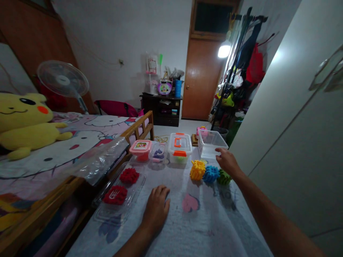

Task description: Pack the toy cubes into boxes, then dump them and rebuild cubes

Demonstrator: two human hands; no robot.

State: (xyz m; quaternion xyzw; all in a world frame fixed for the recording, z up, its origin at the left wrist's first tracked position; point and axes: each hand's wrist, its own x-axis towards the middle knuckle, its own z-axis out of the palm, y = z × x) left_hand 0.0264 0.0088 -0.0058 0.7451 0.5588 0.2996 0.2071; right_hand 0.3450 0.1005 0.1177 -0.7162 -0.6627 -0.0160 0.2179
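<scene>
My left hand [157,207] lies palm down on the pale blue cloth with its fingers loosely stretched, and holds nothing. My right hand [227,162] is at the near right corner of an open clear plastic box [207,150]; its fingers are apart, and I cannot tell whether they touch the wall. Below that hand stand a yellow knobbly block [197,170], a blue one [211,174] and a green one [224,177], side by side. Left of my left hand, two red knobbly pieces [115,195] rest in a clear plastic tray [138,191].
Along the table's far side stand a pink-lidded box [140,150], a small clear container [158,152] with purple pieces and a lidded clear box [180,146] with orange clips. A wooden bed rail [138,125] borders the left; a pale cabinet [292,107] rises on the right.
</scene>
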